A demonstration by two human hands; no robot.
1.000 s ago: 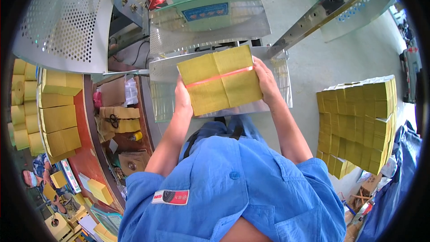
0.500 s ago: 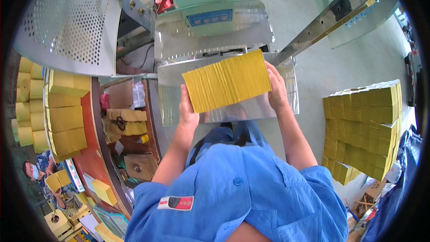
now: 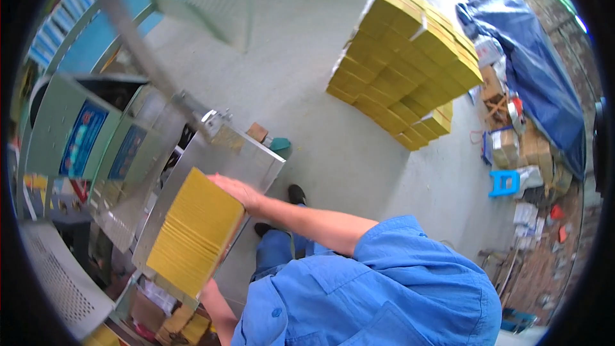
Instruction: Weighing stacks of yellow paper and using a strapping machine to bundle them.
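Observation:
I hold a thick stack of yellow sheets [image 3: 195, 230] edge-up between both hands, over the shiny metal table [image 3: 256, 157] of a green machine [image 3: 70, 134]. My right hand [image 3: 234, 189] presses flat against the stack's upper end. At the lower end, my left hand [image 3: 208, 291] is mostly hidden by the sheets. Both blue sleeves fill the lower middle of the picture.
A big pile of yellow bundles [image 3: 403, 57] stands on the concrete floor at upper right. Beyond it lie a blue tarp [image 3: 532, 70], cardboard boxes [image 3: 512, 144] and a small blue stool [image 3: 504, 182]. A perforated metal panel [image 3: 57, 275] sits at lower left.
My view has swung to the right, so the machine now lies at the left and the floor pile is higher up. The stack remains edge-up between my hands above the metal table.

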